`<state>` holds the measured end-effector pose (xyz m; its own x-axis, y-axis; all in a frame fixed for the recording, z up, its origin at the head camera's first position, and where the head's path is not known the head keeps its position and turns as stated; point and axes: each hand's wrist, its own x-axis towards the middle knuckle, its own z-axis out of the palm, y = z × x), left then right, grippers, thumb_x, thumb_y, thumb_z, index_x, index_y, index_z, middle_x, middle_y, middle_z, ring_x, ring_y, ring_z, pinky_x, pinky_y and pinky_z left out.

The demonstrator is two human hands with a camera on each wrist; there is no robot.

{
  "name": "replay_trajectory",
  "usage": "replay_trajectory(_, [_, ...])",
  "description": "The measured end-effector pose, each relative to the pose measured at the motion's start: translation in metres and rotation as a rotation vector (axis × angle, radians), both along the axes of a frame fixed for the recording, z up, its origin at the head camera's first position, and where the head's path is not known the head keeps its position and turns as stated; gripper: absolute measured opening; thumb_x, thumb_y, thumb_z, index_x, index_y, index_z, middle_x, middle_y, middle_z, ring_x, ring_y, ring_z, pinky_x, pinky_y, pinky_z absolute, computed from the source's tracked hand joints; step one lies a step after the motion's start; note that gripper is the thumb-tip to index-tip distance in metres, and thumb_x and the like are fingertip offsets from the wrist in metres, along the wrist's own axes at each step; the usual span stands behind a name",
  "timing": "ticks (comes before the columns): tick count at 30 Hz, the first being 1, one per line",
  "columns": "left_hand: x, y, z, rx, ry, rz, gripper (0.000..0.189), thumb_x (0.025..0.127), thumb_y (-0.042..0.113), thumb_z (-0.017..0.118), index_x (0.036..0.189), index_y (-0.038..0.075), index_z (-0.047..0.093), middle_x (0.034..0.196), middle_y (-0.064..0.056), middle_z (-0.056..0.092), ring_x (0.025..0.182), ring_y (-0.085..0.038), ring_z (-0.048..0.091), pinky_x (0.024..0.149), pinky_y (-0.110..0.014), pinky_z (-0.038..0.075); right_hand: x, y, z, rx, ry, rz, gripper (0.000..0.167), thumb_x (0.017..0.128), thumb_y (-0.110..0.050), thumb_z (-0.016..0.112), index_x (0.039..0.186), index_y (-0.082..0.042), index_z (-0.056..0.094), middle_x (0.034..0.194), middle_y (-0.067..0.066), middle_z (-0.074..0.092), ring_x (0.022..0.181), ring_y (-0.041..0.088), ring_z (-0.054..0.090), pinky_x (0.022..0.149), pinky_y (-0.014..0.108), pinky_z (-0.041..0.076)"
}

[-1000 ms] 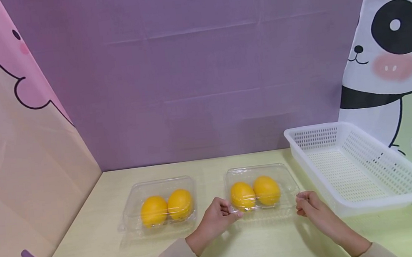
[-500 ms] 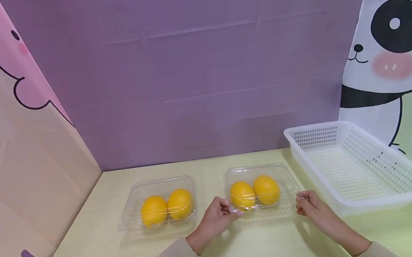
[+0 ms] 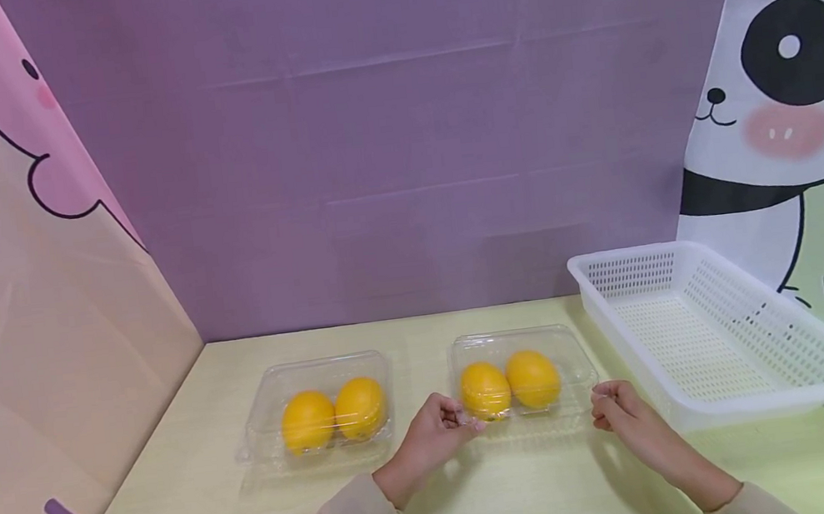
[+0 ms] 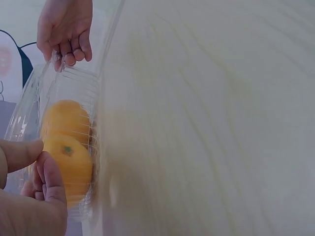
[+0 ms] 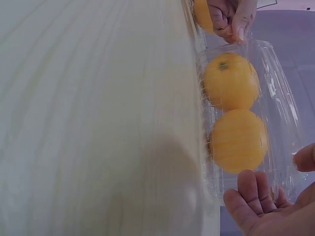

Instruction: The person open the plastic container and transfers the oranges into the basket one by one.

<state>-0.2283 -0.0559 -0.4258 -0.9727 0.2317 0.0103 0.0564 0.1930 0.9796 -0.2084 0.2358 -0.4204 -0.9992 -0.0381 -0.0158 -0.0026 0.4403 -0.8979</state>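
"Firstly, what occupies the left of the worktop point(image 3: 528, 500)?"

"A clear box point(image 3: 319, 374) with two yellow-orange fruits point(image 3: 309, 423) inside."

"And the middle?"

"A second clear box point(image 3: 575, 374), holding a pair of matching fruits point(image 3: 534, 380) — its near left corner pinched by the left hand point(image 3: 431, 439), its near right corner by the right hand point(image 3: 631, 422)."

"Farthest right?"

"A white perforated basket point(image 3: 782, 402) — near the right hand."

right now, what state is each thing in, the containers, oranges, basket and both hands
right container: upright, covered; latching unclear
right oranges: whole, side by side inside it
left container: upright, covered; latching unclear
left oranges: whole, side by side inside it
white basket: upright, open-topped
left hand: pinching the right container's near left corner
right hand: gripping its near right corner
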Motion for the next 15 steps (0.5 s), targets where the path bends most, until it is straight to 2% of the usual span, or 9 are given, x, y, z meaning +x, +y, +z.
replay_trajectory(8, [-0.0015, -0.0028, 0.0009, -0.041, 0.013, -0.036, 0.038, 0.089, 0.011, 0.077, 0.108, 0.001, 0.046, 0.093, -0.006, 0.054, 0.084, -0.018, 0.052, 0.071, -0.026, 0.048, -0.0014, 0.0010, -0.0016, 0.010, 0.000, -0.001, 0.032, 0.109, -0.021, 0.040, 0.124, 0.008, 0.040, 0.111, 0.016, 0.052, 0.099, 0.022, 0.057, 0.090, 0.031, 0.053])
replay_trajectory(15, [0.0000, -0.0038, 0.0022, -0.039, 0.023, -0.032, 0.052, 0.087, 0.012, 0.078, 0.121, -0.002, 0.041, 0.091, -0.006, 0.058, 0.082, -0.018, 0.055, 0.071, -0.029, 0.049, -0.0019, 0.0002, -0.0006, 0.000, 0.000, -0.004, 0.031, 0.109, -0.020, 0.040, 0.123, 0.008, 0.040, 0.110, 0.016, 0.052, 0.097, 0.020, 0.056, 0.089, 0.030, 0.053])
